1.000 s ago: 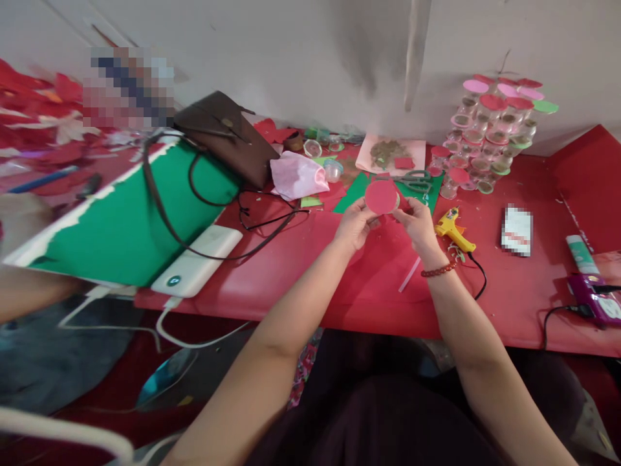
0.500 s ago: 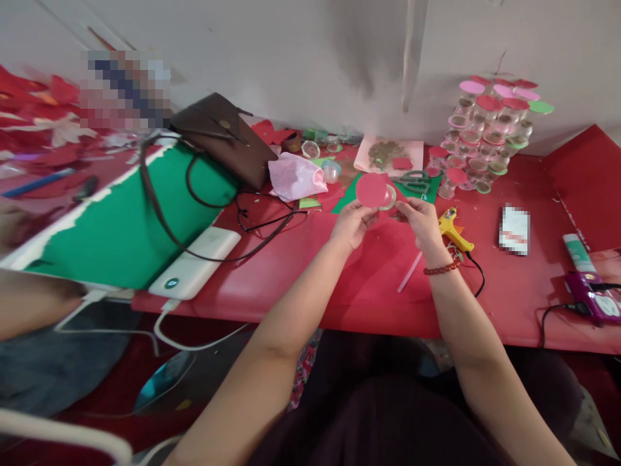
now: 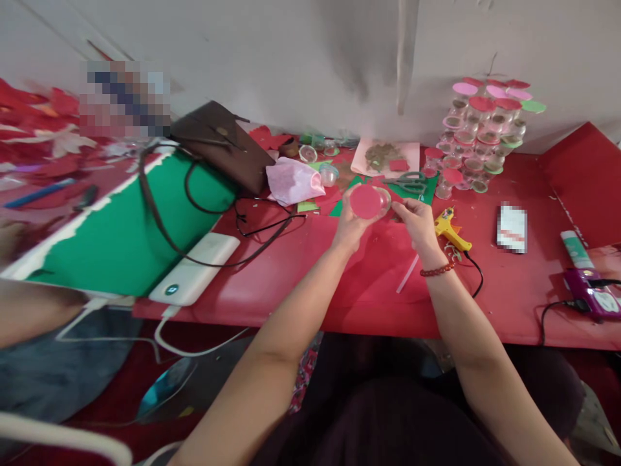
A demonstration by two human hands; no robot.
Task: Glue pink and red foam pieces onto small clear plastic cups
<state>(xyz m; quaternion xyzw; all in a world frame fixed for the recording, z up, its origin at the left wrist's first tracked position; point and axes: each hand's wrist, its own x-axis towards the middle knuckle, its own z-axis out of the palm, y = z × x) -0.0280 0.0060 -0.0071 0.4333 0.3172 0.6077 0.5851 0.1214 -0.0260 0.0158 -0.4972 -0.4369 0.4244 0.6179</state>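
My left hand [image 3: 350,223] is wrapped round a small clear cup [image 3: 385,201] with a red paper disc [image 3: 365,201] on its near-left end. Close to the cup's right side is my right hand [image 3: 416,219], its thumb and fingers pinched together; what lies between them is too small to tell. Beyond both hands are a green sheet [image 3: 424,200] and grey-green scissors [image 3: 410,183]. A yellow glue gun [image 3: 453,232] rests just right of my right hand. On the red sheet [image 3: 339,285] below my wrists lies a clear glue stick [image 3: 407,274].
Stacked cups with coloured discs [image 3: 488,139] stand at the back right. A brown bag [image 3: 223,145], white power bank [image 3: 194,268] and green board [image 3: 121,226] are on the left. A phone [image 3: 512,228] and purple box [image 3: 592,291] lie right. Another person's arm [image 3: 39,307] shows far left.
The cup and red disc have shifted slightly left and turned, with my left fingers now more fully round the cup. My right hand remains pinched beside it.
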